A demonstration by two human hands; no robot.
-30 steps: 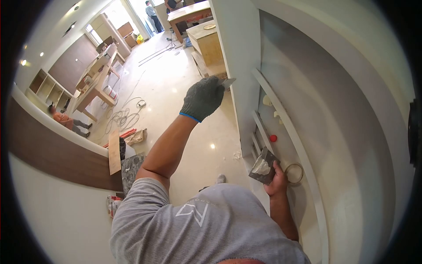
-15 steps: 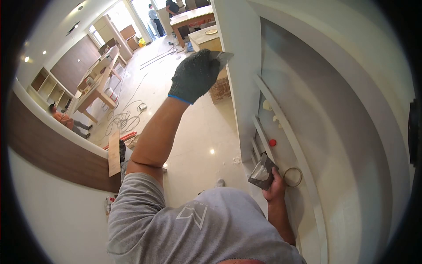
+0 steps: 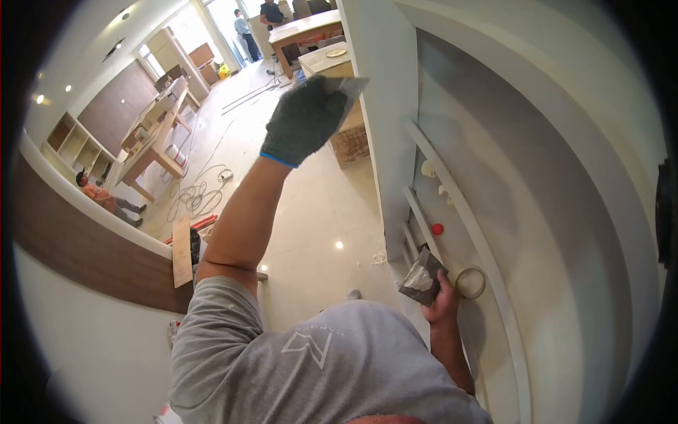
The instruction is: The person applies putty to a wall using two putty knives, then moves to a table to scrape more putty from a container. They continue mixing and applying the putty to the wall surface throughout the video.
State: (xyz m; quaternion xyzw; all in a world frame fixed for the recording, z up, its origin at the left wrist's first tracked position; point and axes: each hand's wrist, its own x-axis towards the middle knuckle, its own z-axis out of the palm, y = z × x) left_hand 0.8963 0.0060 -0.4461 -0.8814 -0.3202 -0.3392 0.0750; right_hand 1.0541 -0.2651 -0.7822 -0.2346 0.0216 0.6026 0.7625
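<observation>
My left hand [image 3: 300, 120], in a dark knitted glove with a blue cuff, is raised at the edge of the white wall panel [image 3: 385, 106]. Its fingers close around a putty knife [image 3: 353, 86], whose blade points right, near the panel edge; whether it touches cannot be told. Lower right, my bare right hand [image 3: 443, 300] grips a dark flat plate [image 3: 431, 291] by its edge. A lump of white putty [image 3: 419, 278] lies on that plate. Beside the right hand, a roll of tape [image 3: 470, 283] rests on a shelf of the recessed wall unit.
A red round cap [image 3: 438, 229] sits in the shelving. Wooden workbenches [image 3: 152, 145] stand at the left and back. Cables [image 3: 198, 198] lie coiled on the floor. A person in orange [image 3: 95, 191] sits at left; two people stand at the back, one in light blue [image 3: 243, 28].
My left hand and the putty knife have shifted slightly left and up, and the blade has turned a little. My right hand keeps its hold on the plate.
</observation>
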